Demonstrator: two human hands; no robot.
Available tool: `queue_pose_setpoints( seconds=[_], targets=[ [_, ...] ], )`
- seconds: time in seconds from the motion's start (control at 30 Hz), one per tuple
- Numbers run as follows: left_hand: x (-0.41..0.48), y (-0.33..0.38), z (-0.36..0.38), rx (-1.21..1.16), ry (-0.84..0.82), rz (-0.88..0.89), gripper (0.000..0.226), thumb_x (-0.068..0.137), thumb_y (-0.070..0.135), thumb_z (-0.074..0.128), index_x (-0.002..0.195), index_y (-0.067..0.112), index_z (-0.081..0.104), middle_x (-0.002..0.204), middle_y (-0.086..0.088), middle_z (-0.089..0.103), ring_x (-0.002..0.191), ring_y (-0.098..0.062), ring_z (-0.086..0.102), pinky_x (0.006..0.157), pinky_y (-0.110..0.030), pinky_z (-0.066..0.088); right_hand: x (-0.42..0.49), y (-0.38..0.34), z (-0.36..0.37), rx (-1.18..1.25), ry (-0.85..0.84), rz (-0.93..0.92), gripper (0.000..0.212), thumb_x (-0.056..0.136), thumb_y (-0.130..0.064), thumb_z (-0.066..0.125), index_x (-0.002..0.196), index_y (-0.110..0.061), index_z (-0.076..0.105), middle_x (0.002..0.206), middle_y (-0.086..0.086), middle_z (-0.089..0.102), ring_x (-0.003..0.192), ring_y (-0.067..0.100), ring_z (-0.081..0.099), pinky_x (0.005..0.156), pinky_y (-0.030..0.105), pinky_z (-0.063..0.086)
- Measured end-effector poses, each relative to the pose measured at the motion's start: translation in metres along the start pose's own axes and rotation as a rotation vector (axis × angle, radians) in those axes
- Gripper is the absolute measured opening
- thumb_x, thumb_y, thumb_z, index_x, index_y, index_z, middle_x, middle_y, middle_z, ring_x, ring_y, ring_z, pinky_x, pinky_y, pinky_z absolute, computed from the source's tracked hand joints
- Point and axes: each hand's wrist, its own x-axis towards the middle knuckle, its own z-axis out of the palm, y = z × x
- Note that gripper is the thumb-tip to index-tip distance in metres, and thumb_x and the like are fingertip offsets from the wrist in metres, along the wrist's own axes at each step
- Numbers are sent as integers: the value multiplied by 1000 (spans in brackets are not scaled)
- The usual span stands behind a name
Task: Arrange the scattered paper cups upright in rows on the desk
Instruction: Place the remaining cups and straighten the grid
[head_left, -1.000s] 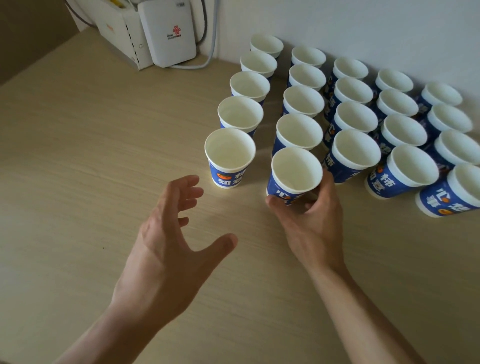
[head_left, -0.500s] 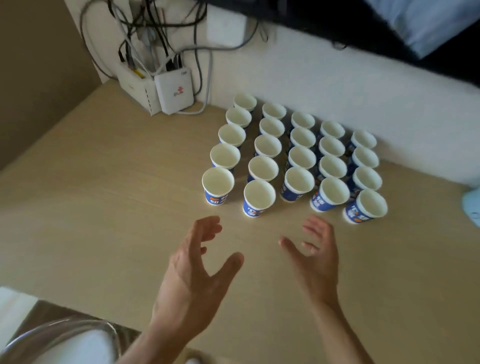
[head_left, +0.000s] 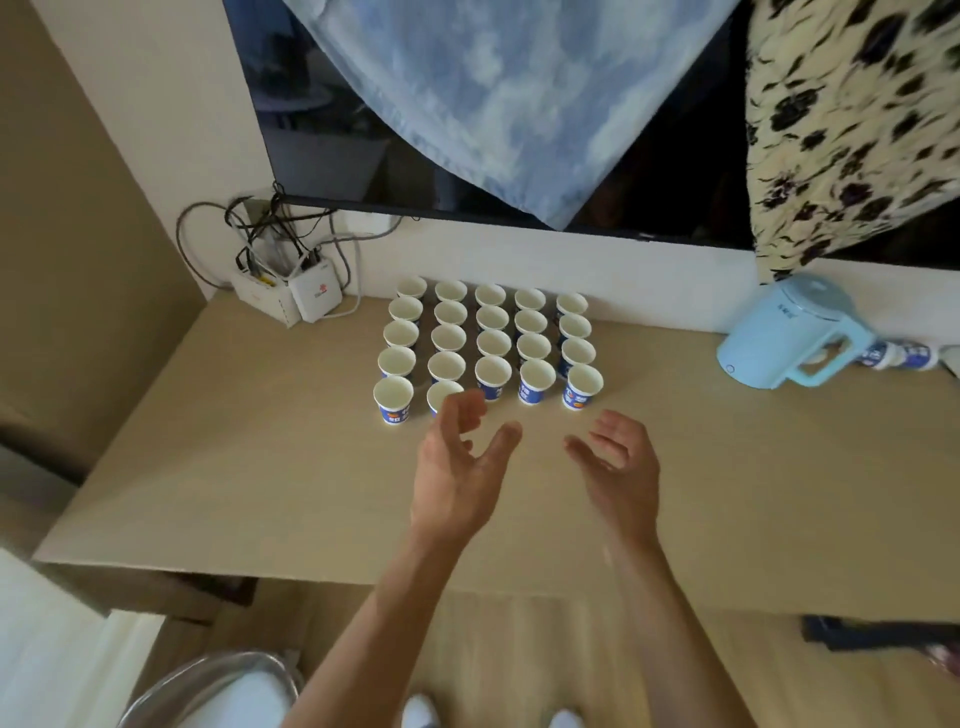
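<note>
Loosely spread, empty, left hand (head_left: 457, 467) and right hand (head_left: 621, 470) hover over the desk (head_left: 260, 441) beneath a screen (head_left: 322, 156).

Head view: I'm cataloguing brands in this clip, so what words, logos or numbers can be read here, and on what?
Nothing reads clearly.
Paper cups: white characters and an orange mark on the blue bands, too blurred to read.
White box: a red logo with small print beside it, too small to read.
Blue kettle: a faint dark mark on its lid, unreadable.
</note>
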Motion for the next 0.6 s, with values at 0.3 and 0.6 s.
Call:
queue_pose_setpoints(
  seconds=[0.3, 0.6],
  targets=[
    [-52, 46, 69, -32, -70, 65, 51, 74, 45, 68, 118, 21, 63, 115, 9, 67, 111, -17, 65, 98, -43, 53, -1, -16, -85, 119, -19, 6, 36, 83, -14, 83, 105, -32, 62, 109, -5, 71, 93, -2, 70, 73, 14, 51],
    [-115, 75, 230, 14, -197, 128, 31, 87, 28, 76, 114, 17, 64, 116, 3, 66, 112, -15, 63, 97, -41, 53, 37, -9, -263, 183, 57, -6, 31, 83, -7, 82, 107, -17, 66, 103, 4, 71, 93, 15, 69, 80, 16, 50]
  ],
)
